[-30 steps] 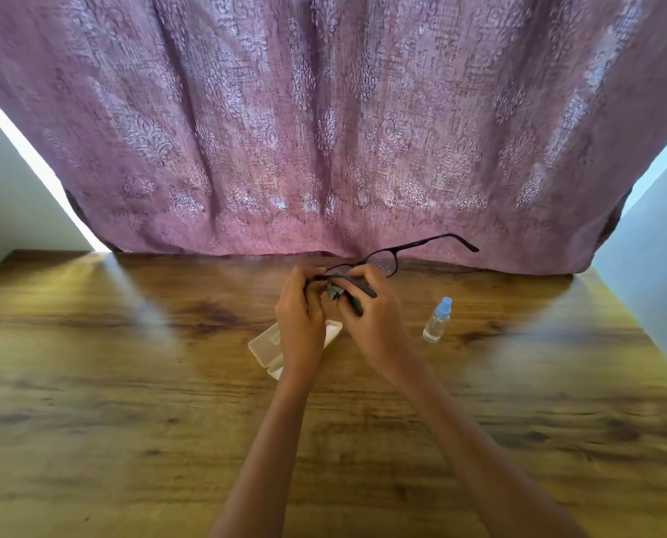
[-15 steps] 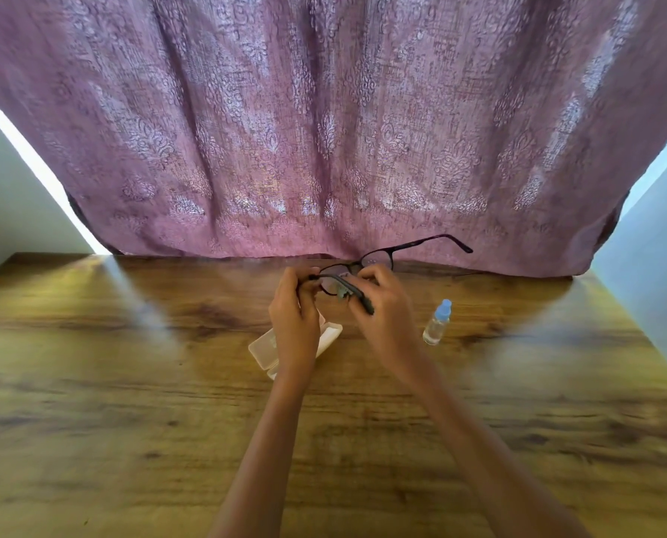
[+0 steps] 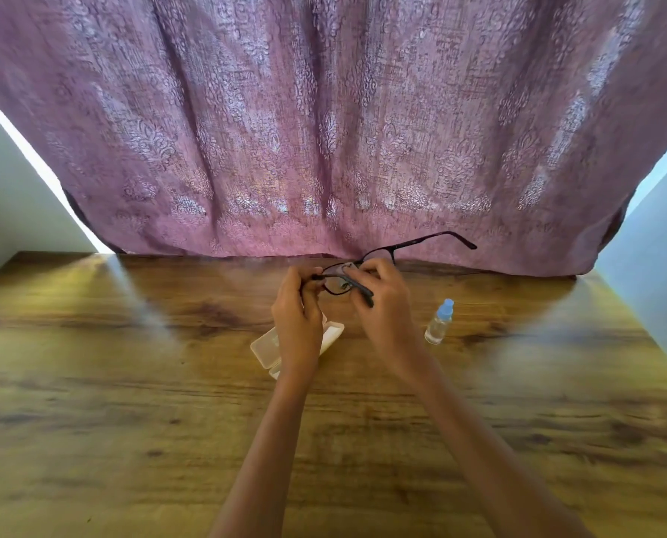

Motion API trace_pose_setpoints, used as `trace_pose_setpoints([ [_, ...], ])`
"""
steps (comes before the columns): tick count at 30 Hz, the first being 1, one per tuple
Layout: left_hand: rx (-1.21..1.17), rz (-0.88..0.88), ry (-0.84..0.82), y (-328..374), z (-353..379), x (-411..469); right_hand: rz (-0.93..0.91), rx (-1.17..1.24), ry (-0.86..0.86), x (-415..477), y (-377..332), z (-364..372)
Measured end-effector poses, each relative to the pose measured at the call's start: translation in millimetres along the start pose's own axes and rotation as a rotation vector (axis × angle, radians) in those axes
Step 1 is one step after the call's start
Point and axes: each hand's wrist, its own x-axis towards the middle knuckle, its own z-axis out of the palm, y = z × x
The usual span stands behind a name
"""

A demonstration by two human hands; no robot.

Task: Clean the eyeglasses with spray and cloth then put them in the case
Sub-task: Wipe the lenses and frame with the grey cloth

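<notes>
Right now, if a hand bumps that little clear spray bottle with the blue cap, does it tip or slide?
The small clear spray bottle with the blue cap stands upright, tall for its narrow base, so it probably tips rather than slides. It looks like thin plastic, likely light. Being round, it may roll across the smooth wooden table once down.

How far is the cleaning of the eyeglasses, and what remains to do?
Spraying looks done: the spray bottle stands capped on the table. Wiping is in hand: the left hand holds the eyeglasses by the frame, and the right hand presses a small cloth on a lens. Left: putting them into the open case.
</notes>
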Motion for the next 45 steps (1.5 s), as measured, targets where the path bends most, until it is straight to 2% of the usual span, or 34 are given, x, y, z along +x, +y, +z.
trace_pose_setpoints([
  [8,-0.015,-0.016,-0.033,1.8,1.7,-1.1,-0.054,0.131,0.03,-2.0,-4.5,2.0],
  [13,-0.015,-0.008,-0.027,2.5,1.7,-0.6,0.003,0.009,0.023,1.4,9.8,4.5],
  [18,-0.004,0.001,-0.035,-0.3,0.9,-1.7,-0.072,0.136,0.014,1.4,-4.2,3.8],
  [24,-0.008,0.018,-0.016,1.2,-0.4,-1.5,0.025,0.056,0.043,-0.8,3.8,7.7],
  [29,0.006,0.013,-0.02,-1.4,-0.5,-2.3,-0.092,0.073,-0.018,-1.9,-7.1,5.1],
  [34,-0.027,-0.022,-0.011,-3.3,0.6,-2.1,0.021,-0.001,-0.005,4.2,-0.6,-6.9],
  [38,-0.025,-0.058,-0.01,-5.9,2.3,-2.3,0.05,-0.046,0.113,2.9,4.6,-17.2],
  [42,-0.02,-0.066,-0.005,-8.3,0.0,-2.4,0.237,-0.023,0.183,-0.9,18.7,-25.2],
  [45,-0.049,-0.078,-0.021,-9.0,1.2,-2.0,0.411,0.122,0.166,-0.5,27.4,-25.0],
])
